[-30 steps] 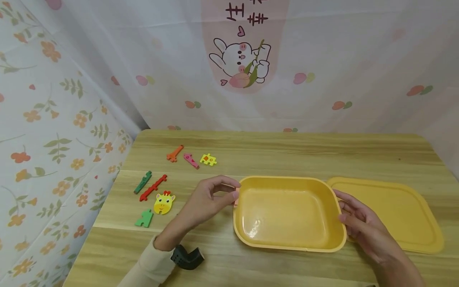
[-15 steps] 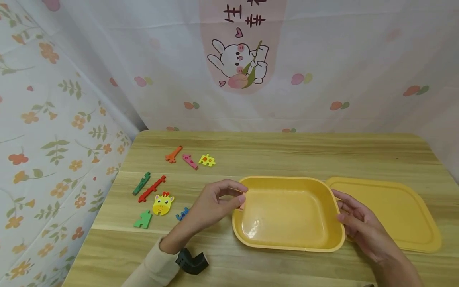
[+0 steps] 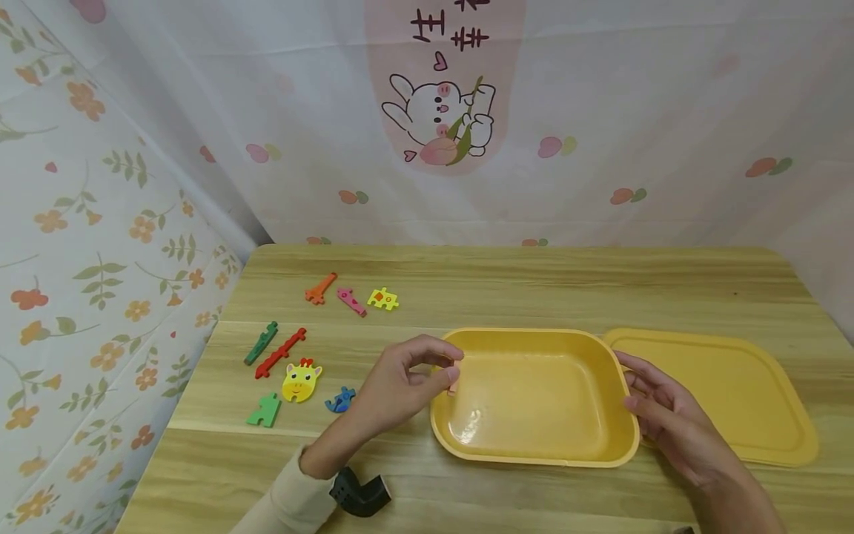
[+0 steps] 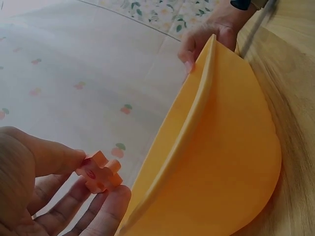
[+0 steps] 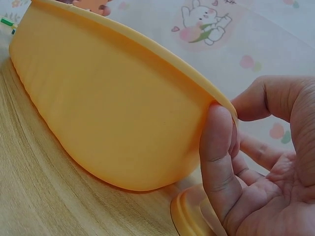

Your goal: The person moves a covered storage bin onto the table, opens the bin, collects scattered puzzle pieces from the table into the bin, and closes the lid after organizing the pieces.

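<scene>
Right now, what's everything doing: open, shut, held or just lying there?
Yellow box: open, rim held by right hand
Yellow lid: off, on the table
Peach puzzle piece: pinched by left hand
Giraffe face: loose, face up
Red piece: loose
Orange piece: loose
Pink piece: loose
Yellow piece: loose
Dark green piece: loose
Light green piece: loose
Blue piece: loose

Soft light, glare inside yellow box (image 3: 534, 400), dimmer wrist views, perhaps hazy

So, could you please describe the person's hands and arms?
The left hand and right hand are ungloved. On the left are a cream sleeve and a black, bent wrist device; on the right, a dark, cropped wrist item shows.
</scene>
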`<act>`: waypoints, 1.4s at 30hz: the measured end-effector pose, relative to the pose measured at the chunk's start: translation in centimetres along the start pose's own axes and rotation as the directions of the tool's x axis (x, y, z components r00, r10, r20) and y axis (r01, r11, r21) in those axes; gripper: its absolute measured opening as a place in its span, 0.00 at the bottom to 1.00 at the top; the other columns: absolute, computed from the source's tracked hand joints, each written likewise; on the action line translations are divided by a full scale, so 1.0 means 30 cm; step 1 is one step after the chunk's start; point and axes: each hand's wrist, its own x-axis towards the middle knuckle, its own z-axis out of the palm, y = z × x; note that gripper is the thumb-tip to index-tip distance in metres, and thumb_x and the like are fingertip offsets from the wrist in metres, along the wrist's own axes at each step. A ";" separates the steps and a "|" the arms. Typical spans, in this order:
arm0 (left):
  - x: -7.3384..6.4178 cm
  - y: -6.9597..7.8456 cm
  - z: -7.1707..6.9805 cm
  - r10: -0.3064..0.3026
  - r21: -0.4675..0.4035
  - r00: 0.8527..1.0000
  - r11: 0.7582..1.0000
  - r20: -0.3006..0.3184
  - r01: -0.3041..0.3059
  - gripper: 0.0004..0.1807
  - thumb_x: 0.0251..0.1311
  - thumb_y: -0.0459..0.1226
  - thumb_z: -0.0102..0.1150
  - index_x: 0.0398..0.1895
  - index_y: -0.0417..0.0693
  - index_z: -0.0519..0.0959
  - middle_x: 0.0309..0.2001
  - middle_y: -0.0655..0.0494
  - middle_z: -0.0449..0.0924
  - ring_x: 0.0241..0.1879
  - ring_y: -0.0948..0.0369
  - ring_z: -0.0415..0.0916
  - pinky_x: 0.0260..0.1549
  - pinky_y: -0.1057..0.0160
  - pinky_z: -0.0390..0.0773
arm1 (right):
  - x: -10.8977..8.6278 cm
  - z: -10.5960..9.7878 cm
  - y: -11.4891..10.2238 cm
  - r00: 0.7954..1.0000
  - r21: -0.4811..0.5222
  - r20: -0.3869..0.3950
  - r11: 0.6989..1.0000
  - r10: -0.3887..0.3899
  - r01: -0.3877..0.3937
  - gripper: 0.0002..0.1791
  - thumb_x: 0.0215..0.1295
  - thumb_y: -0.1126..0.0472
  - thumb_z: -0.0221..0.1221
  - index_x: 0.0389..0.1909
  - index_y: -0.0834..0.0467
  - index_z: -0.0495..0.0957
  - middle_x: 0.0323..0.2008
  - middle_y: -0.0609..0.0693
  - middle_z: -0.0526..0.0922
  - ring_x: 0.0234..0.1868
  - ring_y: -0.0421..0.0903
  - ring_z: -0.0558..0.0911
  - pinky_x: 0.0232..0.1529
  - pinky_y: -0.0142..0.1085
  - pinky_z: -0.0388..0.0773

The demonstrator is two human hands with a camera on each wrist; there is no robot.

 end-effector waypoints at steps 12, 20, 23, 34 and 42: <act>-0.005 -0.004 0.019 0.096 0.053 0.995 0.994 -0.030 -0.095 0.09 0.64 0.37 0.67 0.45 0.58 0.86 0.49 0.59 0.84 0.50 0.64 0.83 0.43 0.64 0.88 | -0.001 0.005 0.003 1.000 0.009 0.001 1.000 -0.008 0.008 0.33 0.74 0.79 0.33 0.78 0.60 0.51 0.59 0.51 0.79 0.53 0.45 0.86 0.47 0.40 0.88; -0.010 -0.003 0.029 0.159 0.179 0.986 0.973 -0.056 -0.147 0.10 0.64 0.37 0.67 0.46 0.62 0.86 0.49 0.64 0.84 0.48 0.65 0.83 0.44 0.66 0.87 | 0.006 0.008 0.001 1.000 -0.003 -0.011 1.000 -0.004 0.004 0.33 0.74 0.79 0.33 0.78 0.59 0.52 0.55 0.49 0.80 0.50 0.43 0.86 0.44 0.40 0.88; -0.012 -0.004 0.032 0.176 0.221 0.983 0.962 -0.058 -0.160 0.11 0.63 0.36 0.67 0.45 0.62 0.86 0.49 0.65 0.84 0.50 0.65 0.83 0.44 0.68 0.86 | 0.008 0.009 0.000 1.000 -0.003 -0.010 1.000 0.000 0.000 0.33 0.74 0.79 0.33 0.78 0.59 0.52 0.55 0.49 0.80 0.50 0.43 0.86 0.44 0.40 0.88; -0.015 -0.012 0.041 0.337 0.310 0.941 0.899 -0.037 -0.309 0.09 0.65 0.35 0.65 0.46 0.55 0.87 0.52 0.56 0.86 0.54 0.65 0.83 0.46 0.69 0.86 | -0.001 0.000 -0.005 1.000 -0.055 -0.013 0.998 -0.004 0.003 0.34 0.74 0.80 0.34 0.78 0.59 0.52 0.55 0.50 0.80 0.50 0.44 0.86 0.47 0.38 0.87; -0.011 -0.020 0.048 0.400 0.403 0.916 0.841 -0.011 -0.362 0.09 0.64 0.33 0.65 0.44 0.53 0.88 0.52 0.56 0.87 0.55 0.64 0.83 0.52 0.67 0.84 | -0.001 -0.001 -0.006 1.000 -0.060 -0.010 0.998 0.006 -0.007 0.34 0.74 0.79 0.34 0.79 0.59 0.51 0.54 0.49 0.79 0.50 0.44 0.86 0.47 0.38 0.87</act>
